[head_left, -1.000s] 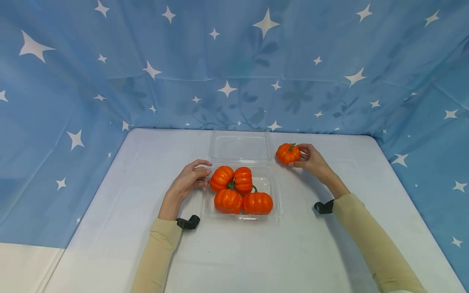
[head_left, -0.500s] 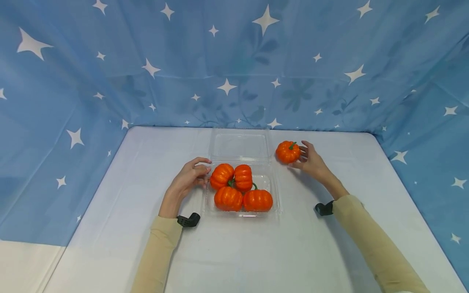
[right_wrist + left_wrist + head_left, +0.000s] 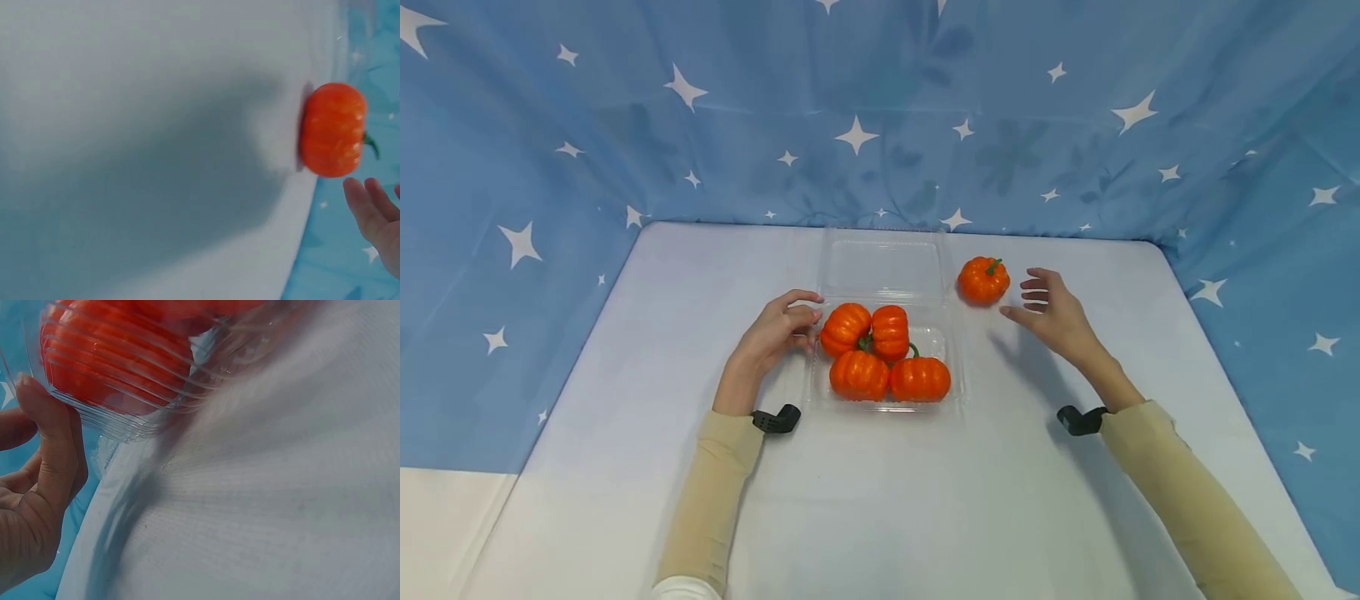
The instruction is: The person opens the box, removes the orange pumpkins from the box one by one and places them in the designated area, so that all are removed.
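Observation:
A clear plastic clamshell container (image 3: 957,392) lies on the table with its lid (image 3: 883,262) folded back. Several small orange pumpkins (image 3: 920,380) sit in its base, green stems on some of them showing. My left hand (image 3: 771,333) is at the container's left side, fingers loosely bent; in the left wrist view the thumb (image 3: 53,437) touches the container's edge. To the right of the lid, one more pumpkin (image 3: 983,281) stands on the table, green stem up. Just right of that pumpkin, my right hand (image 3: 1060,321) is raised with spread fingers, apart from it and holding nothing.
The table (image 3: 865,500) has a white cover. Blue cloth with white stars (image 3: 880,108) hangs behind it and at both sides. Each wrist wears a black camera, as on the left arm (image 3: 777,419).
My right hand has let go of the single pumpkin and drawn back to the right, leaving it on the table. My left hand stays by the container. The head view has tilted down a little.

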Demonstrator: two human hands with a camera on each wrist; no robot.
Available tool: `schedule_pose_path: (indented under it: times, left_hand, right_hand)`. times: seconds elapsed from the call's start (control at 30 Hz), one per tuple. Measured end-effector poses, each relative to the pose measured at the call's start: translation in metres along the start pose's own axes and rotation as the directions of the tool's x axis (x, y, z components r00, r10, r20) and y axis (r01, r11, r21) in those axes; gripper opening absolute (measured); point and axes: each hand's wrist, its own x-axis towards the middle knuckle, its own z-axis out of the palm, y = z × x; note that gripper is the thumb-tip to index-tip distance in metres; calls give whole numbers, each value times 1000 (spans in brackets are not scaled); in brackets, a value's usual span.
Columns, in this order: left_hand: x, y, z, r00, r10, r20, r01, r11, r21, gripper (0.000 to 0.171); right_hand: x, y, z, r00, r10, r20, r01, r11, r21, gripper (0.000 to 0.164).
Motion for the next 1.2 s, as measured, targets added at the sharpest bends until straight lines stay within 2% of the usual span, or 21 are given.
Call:
schedule_pose_path:
  times: [0.23,0.47,0.6,0.8,1.03,1.2]
  left_hand:
    - [3,1,-4,1000,0,5,0,1000,-6,37]
    - [4,3,-7,1000,-14,0,14,1000,6,36]
    - [4,2,-6,1000,-15,1,15,1000,7,36]
    - [4,3,-4,1000,-15,-3,15,1000,-3,36]
    - [4,2,-5,1000,-25,7,25,1000,-15,36]
    - [5,1,-5,1000,-25,13,26,999,-23,37]
  right_hand:
    - [-18,-22,3,998,-29,58,29,1000,-4,65]
    - [-28,-43,16,979,-134,152,130,991,34,57]
    - [-31,-50,26,953,-206,222,198,979,57,52]
    - [-34,-65,40,902,-261,344,254,965,68,53]
    - [-33,-79,54,828,-299,474,342,940,-4,57]
    - [-31,-86,60,800,-280,531,373,925,-75,61]
